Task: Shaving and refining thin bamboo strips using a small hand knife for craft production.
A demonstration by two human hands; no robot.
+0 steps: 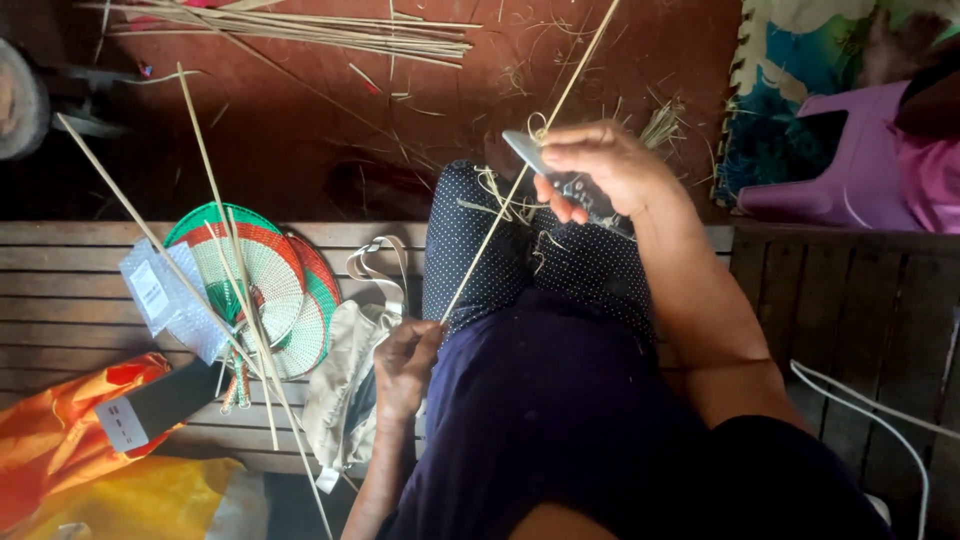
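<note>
Long pale cane strip (520, 180) slanting across dotted knee cloth (530, 250), far end past frame top. Near end pinched in left hand (405, 365) fingertips, probably for tension. Right hand (605, 170) fingers curled tight round knife (527, 152), blade laid against strip, likely for shaving. Curled shavings (500, 195) on knee. Woven fans (265, 285), beige bag (350, 380) beside on slatted bench (60, 290). More strips (300, 30) on floor.
</note>
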